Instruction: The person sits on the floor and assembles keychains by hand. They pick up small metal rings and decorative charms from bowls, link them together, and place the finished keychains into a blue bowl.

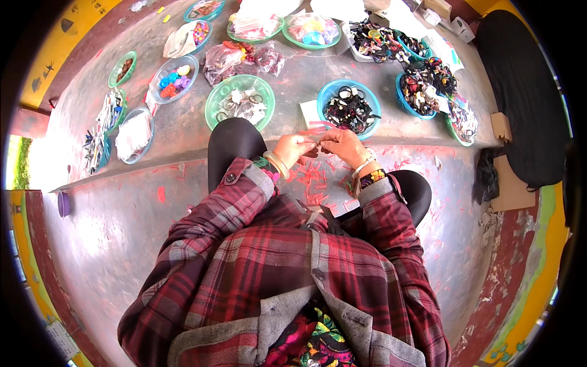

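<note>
While both hands met at the centre of the view, the left hand point(292, 148) and the right hand point(343, 144) pinched between their fingertips a small thin pink strip point(319, 140); what exactly it was could not be told, being too small. Both hands were closed on it, touching each other, held above the knees in black trousers point(235, 144).

Items recorded, clock directions taken from the hands:

- Scattered red-pink paper slivers point(312, 180) on the grey concrete floor point(116, 226), at 6 o'clock, just beneath the hands.
- Round blue plastic bowl of black hair ties point(349, 108), at 1 o'clock, near, standing on the raised grey concrete ledge point(183, 125).
- Round green plastic bowl of clear packets and rings point(239, 101), at 11 o'clock, near.
- Small white card point(309, 113), at 12 o'clock, lying between those two bowls.
- Pale blue bowl of coloured clips point(174, 78), at 10 o'clock, further off.
- Shallow blue dish holding a white packet point(134, 134), at 9 o'clock, well apart.
- Blue bowl of dark beaded bands point(418, 92), at 2 o'clock.
- Green dish of bright multicoloured bands point(310, 29), at 12 o'clock, far back.
- Clear plastic bags of small dark-red pieces point(241, 58), at 11 o'clock, behind the green bowl.

Wrists carried a pale bangle point(276, 164) on the left and a white band point(364, 165) on the right; sleeves were red plaid flannel point(232, 202)
</note>
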A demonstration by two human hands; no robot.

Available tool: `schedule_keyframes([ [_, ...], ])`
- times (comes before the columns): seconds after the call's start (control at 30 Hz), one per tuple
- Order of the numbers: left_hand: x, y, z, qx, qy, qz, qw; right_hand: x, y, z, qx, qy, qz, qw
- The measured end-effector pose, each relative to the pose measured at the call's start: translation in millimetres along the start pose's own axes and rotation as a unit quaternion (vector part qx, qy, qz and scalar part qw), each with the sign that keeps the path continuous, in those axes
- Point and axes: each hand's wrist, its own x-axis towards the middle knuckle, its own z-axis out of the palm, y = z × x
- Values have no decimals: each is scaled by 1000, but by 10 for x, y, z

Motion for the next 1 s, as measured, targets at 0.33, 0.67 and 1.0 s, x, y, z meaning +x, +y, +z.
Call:
schedule_keyframes([
  [0.33,8,-1,-15,-64,74,2,995,-22,-30,74,12,-8,55,998],
  [0.67,2,4,9,-69,76,-11,995,-22,-8,130,-6,24,65,998],
  [1.0,-12,-8,13,-73,63,4,995,-1,71,156,-50,36,55,997],
])
